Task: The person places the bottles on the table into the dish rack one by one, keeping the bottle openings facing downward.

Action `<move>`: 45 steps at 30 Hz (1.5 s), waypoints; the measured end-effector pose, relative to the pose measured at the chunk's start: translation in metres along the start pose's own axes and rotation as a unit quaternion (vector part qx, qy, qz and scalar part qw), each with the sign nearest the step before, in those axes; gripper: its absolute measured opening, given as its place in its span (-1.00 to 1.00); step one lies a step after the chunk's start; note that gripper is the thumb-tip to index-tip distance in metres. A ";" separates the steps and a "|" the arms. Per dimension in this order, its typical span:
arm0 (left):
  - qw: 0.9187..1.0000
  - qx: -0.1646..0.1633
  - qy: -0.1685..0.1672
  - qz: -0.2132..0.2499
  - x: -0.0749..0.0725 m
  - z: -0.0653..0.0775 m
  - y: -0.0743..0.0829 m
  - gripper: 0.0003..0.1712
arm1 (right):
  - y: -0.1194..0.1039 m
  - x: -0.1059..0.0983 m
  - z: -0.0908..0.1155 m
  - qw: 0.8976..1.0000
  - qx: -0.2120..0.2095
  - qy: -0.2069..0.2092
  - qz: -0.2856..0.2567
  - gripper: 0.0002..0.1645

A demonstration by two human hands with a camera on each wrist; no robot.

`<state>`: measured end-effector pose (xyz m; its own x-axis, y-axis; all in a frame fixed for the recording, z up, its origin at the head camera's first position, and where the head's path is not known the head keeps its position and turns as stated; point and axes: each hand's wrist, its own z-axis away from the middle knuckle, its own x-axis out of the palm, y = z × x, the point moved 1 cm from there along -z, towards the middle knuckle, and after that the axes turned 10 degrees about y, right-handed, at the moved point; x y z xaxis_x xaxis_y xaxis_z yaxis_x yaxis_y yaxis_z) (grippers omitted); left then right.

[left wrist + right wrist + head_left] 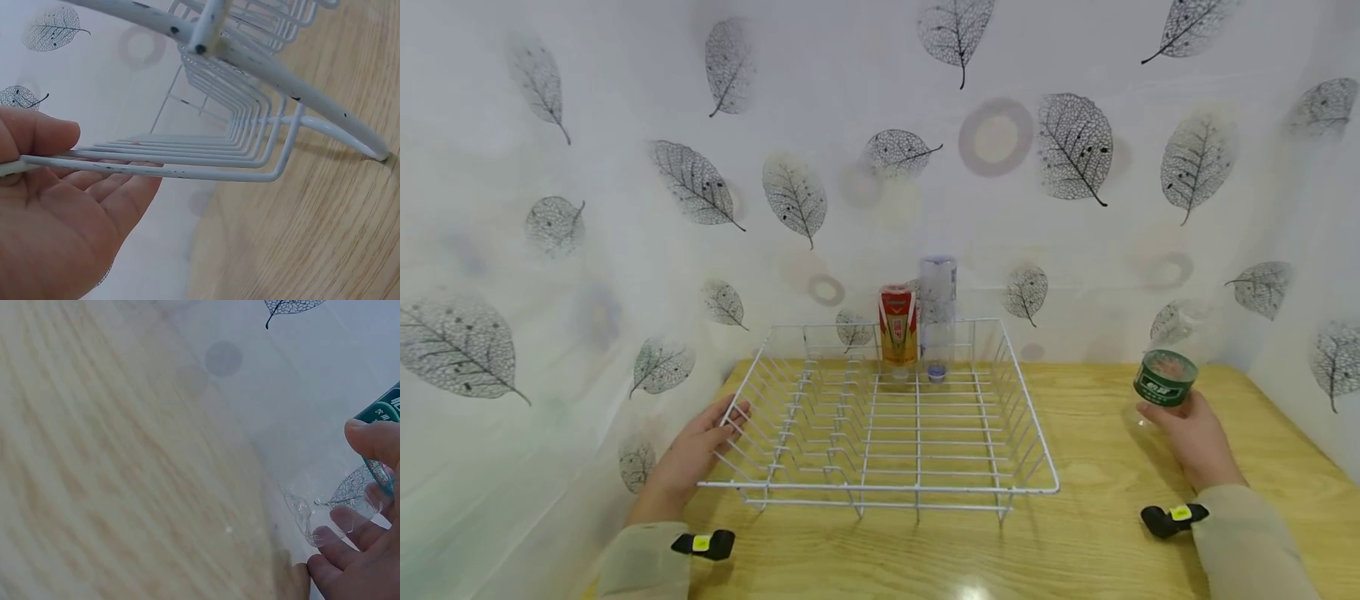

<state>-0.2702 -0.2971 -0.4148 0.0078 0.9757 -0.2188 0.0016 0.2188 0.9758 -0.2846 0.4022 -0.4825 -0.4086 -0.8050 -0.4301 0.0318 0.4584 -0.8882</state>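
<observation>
My left hand (688, 458) grips the left side of a white wire dish rack (917, 490). In the left wrist view, the thumb lies over a side wire and the fingers reach beneath it. To the right of the rack, my right hand (1198, 442) holds a clear plastic bottle with a green label (1165, 379) above the table, tilted. The right wrist view shows the bottle's clear end (306, 515) by the fingertips; the rest is cut off by the frame's edge.
At the rack's back stand a red and gold drink carton (897, 325) and a clear bottle (937, 308), its purple cap downward. Whether they are inside or behind the rack I cannot tell. A leaf-patterned wall covering (850, 242) borders the wooden table (1090, 517).
</observation>
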 end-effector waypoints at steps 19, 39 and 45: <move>0.971 0.079 0.068 -0.217 -0.001 0.011 0.031 -0.12 | -0.096 0.000 0.022 0.990 -0.090 -0.103 -0.028 0.02; 0.864 0.380 0.054 -0.326 0.127 0.038 0.116 -0.05 | -0.186 0.037 0.083 0.950 -0.274 -0.119 0.089 -0.18; 0.822 0.462 0.054 -0.329 0.157 0.044 0.124 0.00 | -0.198 0.054 0.092 0.930 -0.325 -0.116 0.128 -0.16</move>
<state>-0.2249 -0.1176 -0.3283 -0.3883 0.6545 -0.6488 0.7290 0.6488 0.2182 -0.2295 0.2330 -0.3445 -0.2527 -0.6638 -0.7040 -0.4881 0.7157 -0.4996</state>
